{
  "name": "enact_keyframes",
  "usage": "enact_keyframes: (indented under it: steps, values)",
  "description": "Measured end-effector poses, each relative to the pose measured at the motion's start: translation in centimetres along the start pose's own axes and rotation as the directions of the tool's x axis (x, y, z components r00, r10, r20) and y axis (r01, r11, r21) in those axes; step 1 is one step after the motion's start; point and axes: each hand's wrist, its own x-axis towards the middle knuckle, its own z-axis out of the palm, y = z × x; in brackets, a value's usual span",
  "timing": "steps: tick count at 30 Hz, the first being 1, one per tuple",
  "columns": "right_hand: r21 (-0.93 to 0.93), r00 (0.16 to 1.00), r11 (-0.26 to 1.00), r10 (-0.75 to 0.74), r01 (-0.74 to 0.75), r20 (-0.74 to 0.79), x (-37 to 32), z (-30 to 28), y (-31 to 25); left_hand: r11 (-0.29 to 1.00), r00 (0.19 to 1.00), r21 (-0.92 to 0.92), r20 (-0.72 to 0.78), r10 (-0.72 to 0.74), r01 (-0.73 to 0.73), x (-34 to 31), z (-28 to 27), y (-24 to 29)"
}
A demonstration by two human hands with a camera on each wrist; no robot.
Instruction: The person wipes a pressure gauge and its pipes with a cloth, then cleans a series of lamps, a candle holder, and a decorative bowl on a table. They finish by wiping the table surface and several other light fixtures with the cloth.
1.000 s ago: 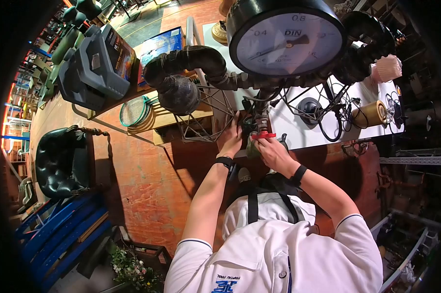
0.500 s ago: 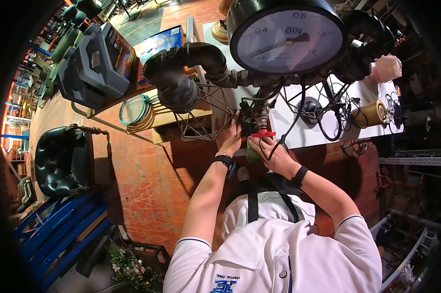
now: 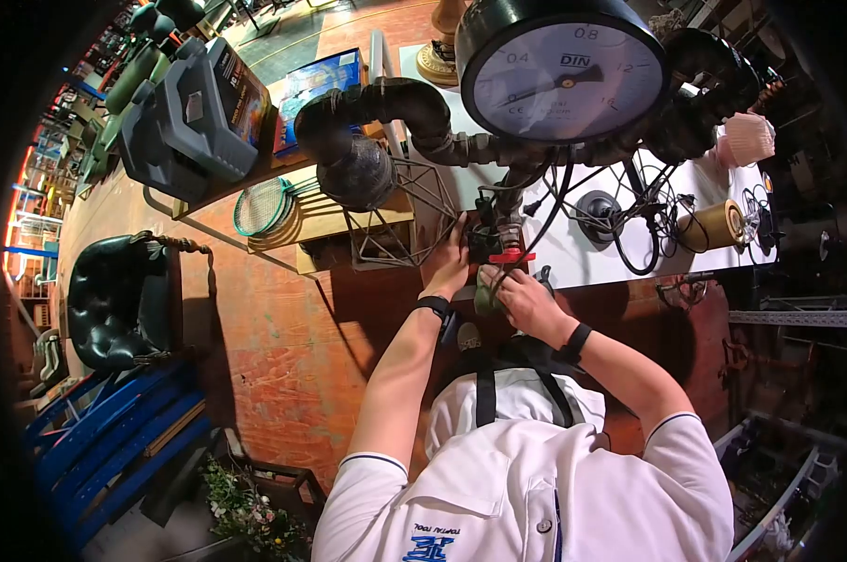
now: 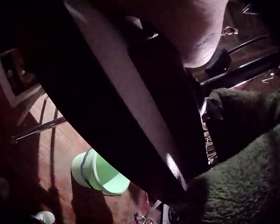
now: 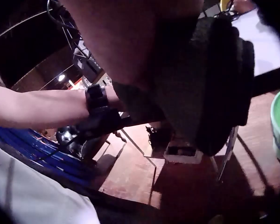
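My right hand (image 3: pixel 528 304) holds a fuzzy green cloth (image 3: pixel 483 292), bunched below the red valve handle (image 3: pixel 512 256) of a dark pipe fixture. In the left wrist view the cloth (image 4: pixel 247 172) lies beside a dark slab with a grey band (image 4: pixel 140 102). My left hand (image 3: pixel 448 265) is at the table edge, one finger straight up along the dark part left of the valve; its other fingers are hidden. A big round pressure gauge (image 3: pixel 562 80) tops the fixture, with a black bent pipe (image 3: pixel 407 101) on its left. A thin dark cable (image 3: pixel 557 201) hangs down toward my right hand.
On the white table (image 3: pixel 611 267) are a gold cylinder (image 3: pixel 709 225) and tangled cables. At left stand grey jugs (image 3: pixel 203 112), rackets (image 3: pixel 262 206) and a black tufted chair (image 3: pixel 124 300). A green bucket (image 4: pixel 109 175) is on the floor.
A dark cable has swung into view before the fixture, down to my right hand. That hand and the cloth have shifted slightly below the red handle. My left hand stays at the fixture.
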Motion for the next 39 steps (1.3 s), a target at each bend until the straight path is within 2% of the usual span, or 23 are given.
enact_keyframes:
  steps: [1,3,4,5,6,8,11,12,14,15,17,18,21,23,27,28,29,30,31,32,36,38,39]
  values:
    - [0.002,1.0,1.0,-0.002,0.002,0.0,0.1,0.5,0.2,0.999,0.996,-0.001,0.072,-0.054,0.054,0.0,0.0,0.0]
    - [-0.155,0.992,0.985,0.094,-0.08,0.087,0.6,0.8,0.7,0.999,0.998,0.001,0.055,-0.036,0.036,0.0,0.0,-0.1]
    - [-0.338,0.998,0.941,-0.042,0.027,-0.038,0.0,-0.2,1.0,1.0,0.999,0.001,0.036,-0.015,0.015,0.0,0.0,0.0]
    - [-0.206,0.999,0.978,0.032,-0.037,-0.031,-0.3,-0.5,1.4,0.99,0.98,-0.063,0.166,-0.114,0.126,0.1,0.0,0.0]
    - [-0.075,0.995,0.992,0.103,-0.104,-0.014,-0.5,-1.1,1.7,0.99,0.979,-0.066,0.166,-0.115,0.128,0.0,0.6,-0.3]
    - [-0.074,0.99,0.987,0.141,-0.14,0.017,-0.5,-2.1,1.8,0.999,0.999,0.029,-0.039,0.021,-0.02,-0.1,1.8,-1.1]
    - [0.203,0.99,0.969,0.135,-0.143,0.05,-0.8,-1.0,1.5,0.988,0.985,0.133,-0.143,0.096,-0.077,0.0,1.5,-0.9]
    - [0.119,0.99,0.992,-0.018,0.035,-0.141,-0.2,-1.0,0.7,0.988,0.985,0.134,-0.143,0.096,-0.076,0.0,1.3,-0.8]
    - [0.14,0.999,0.989,0.049,-0.05,0.011,0.1,-0.2,0.1,0.999,0.994,0.006,-0.101,0.042,-0.042,-0.1,1.0,-0.5]
    - [0.08,0.997,0.994,0.075,-0.075,0.001,-0.1,1.0,1.1,0.999,0.994,0.009,-0.103,0.041,-0.04,-0.1,0.5,-0.2]
    - [0.071,0.994,0.992,0.107,-0.105,-0.028,-1.0,2.6,3.9,0.98,0.98,-0.107,0.126,-0.154,0.168,-0.2,-0.5,0.6]
    - [0.062,0.98,0.979,0.191,-0.195,0.058,-1.1,1.9,4.4,0.979,0.98,-0.112,0.125,-0.157,0.171,-0.3,-0.4,0.6]
    - [0.175,0.957,0.941,0.281,-0.291,0.075,-1.4,-0.1,5.2,0.966,0.978,-0.173,0.109,-0.177,0.194,-0.4,0.8,-0.1]
    - [0.152,0.955,0.943,0.288,-0.296,0.072,-1.3,-0.7,5.0,0.999,0.998,-0.004,-0.03,-0.049,0.049,-0.4,1.6,-1.0]
    - [0.145,0.964,0.954,0.254,-0.263,0.072,-0.9,0.7,5.8,0.991,0.996,-0.104,-0.02,-0.09,0.088,-0.4,0.0,0.3]
    - [0.146,0.965,0.954,0.253,-0.261,0.074,-0.8,0.7,6.1,0.968,0.972,-0.165,0.17,-0.16,0.188,0.0,-1.6,1.3]
    - [0.213,0.962,0.942,0.272,-0.258,-0.038,-0.6,0.7,6.6,0.934,0.911,-0.204,0.356,-0.209,0.294,0.3,-2.5,1.7]
    - [0.279,0.944,0.928,0.295,-0.246,-0.147,-0.4,0.7,7.1,0.933,0.91,-0.203,0.355,-0.213,0.298,0.1,-1.1,0.7]
    - [0.343,0.911,0.873,0.399,-0.345,-0.1,0.0,0.8,7.9,0.989,0.991,-0.096,0.085,-0.107,0.115,-0.2,1.4,-0.9]
    - [0.331,0.932,0.906,0.329,-0.265,-0.153,0.5,-0.2,8.1,0.997,0.984,0.06,-0.17,0.05,-0.04,-0.4,2.8,-1.8]
    - [0.253,0.97,0.946,0.23,-0.204,-0.081,2.0,1.0,9.6,0.995,0.995,-0.028,-0.025,-0.092,0.091,0.1,1.2,-0.4]
    - [0.249,0.98,0.95,0.2,-0.19,-0.014,2.3,1.5,9.8,0.98,0.937,0.117,-0.295,0.187,-0.159,0.3,1.6,-1.2]
    - [0.231,0.981,0.954,0.185,-0.193,0.056,2.2,0.1,9.2,0.98,0.938,0.116,-0.293,0.187,-0.16,0.2,1.2,-1.0]
